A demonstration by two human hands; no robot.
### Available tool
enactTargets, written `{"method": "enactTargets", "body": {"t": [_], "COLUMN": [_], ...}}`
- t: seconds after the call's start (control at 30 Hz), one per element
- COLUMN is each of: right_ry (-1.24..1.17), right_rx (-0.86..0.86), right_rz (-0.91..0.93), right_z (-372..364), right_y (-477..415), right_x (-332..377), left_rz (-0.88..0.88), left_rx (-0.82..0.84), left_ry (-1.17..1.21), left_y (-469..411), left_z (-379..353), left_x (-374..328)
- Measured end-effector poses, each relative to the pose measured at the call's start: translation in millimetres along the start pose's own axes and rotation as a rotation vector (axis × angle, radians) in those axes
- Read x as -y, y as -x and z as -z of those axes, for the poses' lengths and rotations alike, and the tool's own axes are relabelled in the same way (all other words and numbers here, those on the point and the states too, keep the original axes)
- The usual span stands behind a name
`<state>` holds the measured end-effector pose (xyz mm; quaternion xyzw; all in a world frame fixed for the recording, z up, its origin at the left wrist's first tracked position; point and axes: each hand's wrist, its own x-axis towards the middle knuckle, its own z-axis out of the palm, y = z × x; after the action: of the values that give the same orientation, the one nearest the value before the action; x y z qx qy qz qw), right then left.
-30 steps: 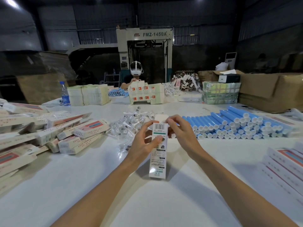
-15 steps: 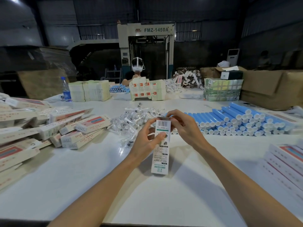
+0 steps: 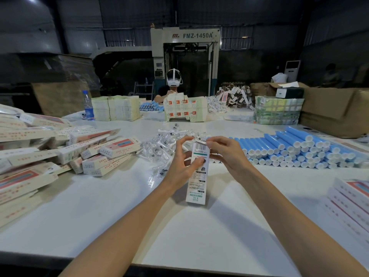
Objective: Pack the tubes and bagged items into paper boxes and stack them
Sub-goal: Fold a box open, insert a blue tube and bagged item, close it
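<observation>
A long white paper box (image 3: pixel 197 176) with a barcode and green band stands tilted on the white table (image 3: pixel 99 206) in front of me. My left hand (image 3: pixel 180 164) grips its upper side, thumb across the front. My right hand (image 3: pixel 225 152) pinches the flap at the box's top end. Behind the hands lies a heap of small clear bagged items (image 3: pixel 163 144). Rows of blue tubes (image 3: pixel 295 150) with white caps are stacked to the right. Packed boxes (image 3: pixel 95 152) lie in a loose pile at the left.
Flat stacked boxes (image 3: pixel 351 200) sit at the right edge. Across the table a person wearing a headset (image 3: pixel 174 80) works behind box stacks (image 3: pixel 184 108). A water bottle (image 3: pixel 88 105) stands at the back left, and cardboard cartons (image 3: pixel 335 110) at the back right.
The box has been raised a little and both hands have shifted up its top end; the open flap seen a second ago is now folded down under my right fingers.
</observation>
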<state>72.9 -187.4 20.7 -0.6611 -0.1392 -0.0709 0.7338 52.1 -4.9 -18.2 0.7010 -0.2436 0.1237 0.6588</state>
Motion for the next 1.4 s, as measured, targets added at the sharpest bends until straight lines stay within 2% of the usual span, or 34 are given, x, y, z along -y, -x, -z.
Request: {"method": "enactTargets", "body": {"t": [0.23, 0.47, 0.7, 0.87, 1.4], "right_ry": [0.009, -0.042, 0.093, 0.247, 0.26], "right_rx": [-0.062, 0.09, 0.145, 0.077, 0.032], "right_rz": [-0.006, -0.017, 0.065, 0.156, 0.236], "right_z": [7, 15, 13, 8, -3], "right_y": [-2, 4, 8, 17, 20], "right_x": [4, 14, 13, 4, -6], "left_rz": [-0.028, -0.018, -0.008, 0.007, 0.032], "left_rx": [0.059, 0.049, 0.033, 0.017, 0.012], "left_ry": [-0.029, -0.016, 0.002, 0.064, 0.105], "left_y": [2, 3, 5, 5, 5], "left_z": [-3, -2, -1, -3, 1], "left_x": [-3, -6, -6, -5, -4]}}
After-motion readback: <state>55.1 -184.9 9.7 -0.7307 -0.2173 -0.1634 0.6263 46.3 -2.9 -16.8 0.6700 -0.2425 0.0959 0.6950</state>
